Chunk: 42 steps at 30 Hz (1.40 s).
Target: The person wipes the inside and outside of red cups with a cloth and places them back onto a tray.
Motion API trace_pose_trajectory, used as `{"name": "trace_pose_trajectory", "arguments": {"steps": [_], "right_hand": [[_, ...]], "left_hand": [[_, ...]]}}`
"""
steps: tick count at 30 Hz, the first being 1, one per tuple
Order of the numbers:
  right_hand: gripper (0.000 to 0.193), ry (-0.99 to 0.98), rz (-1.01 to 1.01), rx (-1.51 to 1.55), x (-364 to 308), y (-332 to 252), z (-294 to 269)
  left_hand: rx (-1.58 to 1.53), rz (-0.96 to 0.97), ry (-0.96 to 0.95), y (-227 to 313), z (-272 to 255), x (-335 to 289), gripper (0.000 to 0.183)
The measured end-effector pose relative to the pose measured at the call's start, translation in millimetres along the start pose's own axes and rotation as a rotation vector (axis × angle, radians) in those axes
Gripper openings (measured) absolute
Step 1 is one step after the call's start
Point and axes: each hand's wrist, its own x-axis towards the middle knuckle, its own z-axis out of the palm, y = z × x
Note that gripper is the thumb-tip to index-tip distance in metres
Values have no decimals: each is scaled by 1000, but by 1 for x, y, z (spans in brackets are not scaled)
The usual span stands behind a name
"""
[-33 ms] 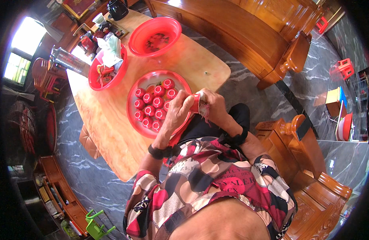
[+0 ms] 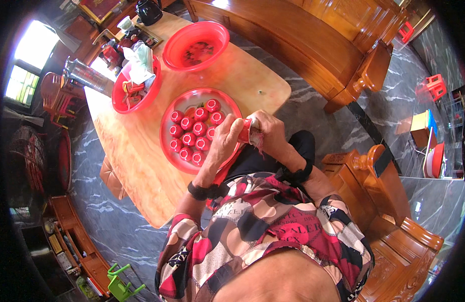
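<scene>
Evidently, the left hand (image 2: 223,142) has its thumb and fingers closed round a small red cup (image 2: 245,132), with next to no gap left between them and its wall. The right hand (image 2: 270,132) is bent over the cup's mouth, its fingers curled in on a bunched pinkish-white cloth (image 2: 259,143); how far they reach inside is hidden. The cup sits tilted between the two hands, its mouth toward the right one, just off the table edge nearest the person. It should be light and stiff, probably ceramic, so fragile if knocked and likely slippery if wet; the safest hold would be round the outer wall near the foot, leaving the lip free. It looks glossy red outside and pale within. Close by the left hand, near that same table edge, a round red tray (image 2: 165,141) carries overturned red cups (image 2: 198,128), each showing a white ring at its foot. Farther out, toward the table's far edge, stands a wide red basin (image 2: 178,40) with dark bits in its bottom. Left of it, by the table's left edge, a second red basin (image 2: 116,95) holds a pale plastic bag (image 2: 140,68). A black kettle (image 2: 149,13) stands at the table's (image 2: 129,161) far left corner.
</scene>
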Motion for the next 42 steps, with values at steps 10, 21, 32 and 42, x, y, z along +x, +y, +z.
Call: {"name": "trace_pose_trajectory", "arguments": {"steps": [10,21,32,42], "right_hand": [[23,-61,-202,-27,4,-2,-6],[22,-64,194,537,-17,15,20],[25,-350,868,1839,-31,20,40],[21,-270,547,1020,-21,11,15]], "left_hand": [[-214,-165,-32,-6,5,-6,26],[428,338,40,24,4,-7,40],[416,421,4,24,0,-3,48],[260,146,85,15,3,-9,37]]}}
